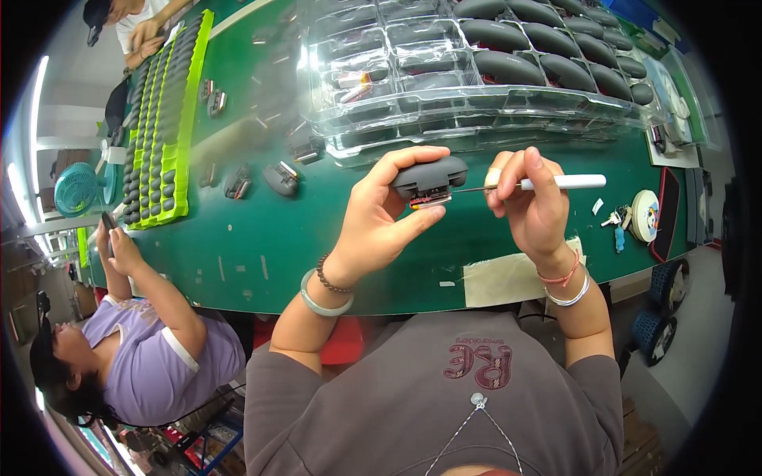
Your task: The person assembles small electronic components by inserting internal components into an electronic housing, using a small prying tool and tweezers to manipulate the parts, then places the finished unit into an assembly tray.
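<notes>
My left hand [379, 208] grips a dark grey rounded plastic casing [429, 176] between fingers and thumb. Its open side, turned toward my right hand, shows a circuit part with red wires and a silvery strip. My right hand [530, 198] is closed round a thin tool with a white handle [578, 182], like a small screwdriver or pick. The tool's slim metal shaft points left, and its tip is at the casing's open side; whether it touches, I cannot tell. A yellowish wrap covers one fingertip of my right hand.
Stacked clear plastic trays [373, 127] hold several dark casings ahead. Loose casings [281, 179] lie to the left, beside a lime-green rack [181, 178]. A beige cloth [508, 279], keys [615, 217] and a round tape-like disc [645, 216] lie nearer right. A co-worker in purple [171, 365] sits left; another is farther back.
</notes>
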A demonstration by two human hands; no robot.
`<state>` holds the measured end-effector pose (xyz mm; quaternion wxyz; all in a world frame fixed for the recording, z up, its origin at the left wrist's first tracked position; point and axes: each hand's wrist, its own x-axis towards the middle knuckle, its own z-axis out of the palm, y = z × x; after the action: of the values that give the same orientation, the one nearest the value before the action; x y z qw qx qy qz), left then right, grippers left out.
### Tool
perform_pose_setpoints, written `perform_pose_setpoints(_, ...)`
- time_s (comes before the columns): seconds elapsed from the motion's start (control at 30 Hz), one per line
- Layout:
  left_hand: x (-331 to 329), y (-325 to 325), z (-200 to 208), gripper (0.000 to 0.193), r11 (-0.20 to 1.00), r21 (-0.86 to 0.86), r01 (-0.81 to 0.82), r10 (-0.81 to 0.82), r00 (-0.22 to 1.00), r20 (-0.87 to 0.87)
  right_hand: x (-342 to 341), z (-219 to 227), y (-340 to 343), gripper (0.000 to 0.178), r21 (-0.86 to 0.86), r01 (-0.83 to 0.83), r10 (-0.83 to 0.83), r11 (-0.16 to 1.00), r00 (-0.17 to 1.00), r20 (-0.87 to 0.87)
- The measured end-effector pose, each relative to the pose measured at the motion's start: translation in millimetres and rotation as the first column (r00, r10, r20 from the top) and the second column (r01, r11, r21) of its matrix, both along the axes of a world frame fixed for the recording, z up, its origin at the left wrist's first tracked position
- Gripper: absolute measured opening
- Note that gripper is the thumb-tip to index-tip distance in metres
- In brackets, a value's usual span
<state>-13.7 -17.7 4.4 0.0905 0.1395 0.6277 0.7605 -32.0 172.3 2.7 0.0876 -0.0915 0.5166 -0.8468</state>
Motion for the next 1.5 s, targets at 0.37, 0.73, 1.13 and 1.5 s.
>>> perform_pose_setpoints(0.37,5.9,5.7,-4.7,0.046,0.995,0.105,0.001,-0.006,0.999,0.053,4.4,-2.5,-1.5,0.049,0.135,-0.012,0.030,0.991,0.991,-0.129)
perform_pose_setpoints(0.73,7.7,4.1,-5.2,0.050,0.998,-0.060,0.007,-0.005,0.999,0.034,4.4,-2.7,-1.3,0.048,0.173,-0.010,0.037,0.985,0.988,-0.151)
perform_pose_setpoints(1.13,10.1,6.3,-3.0,0.046,1.000,0.001,-0.003,0.003,0.999,0.050,1.2,-13.0,-7.6,0.043,-0.267,-0.075,0.162,0.961,0.933,0.321)
perform_pose_setpoints(1.5,8.6,4.3,-3.7,0.047,1.000,0.023,-0.019,0.017,0.996,0.085,1.4,-10.8,-9.2,0.043,-0.321,-0.047,0.206,0.946,0.850,0.485)
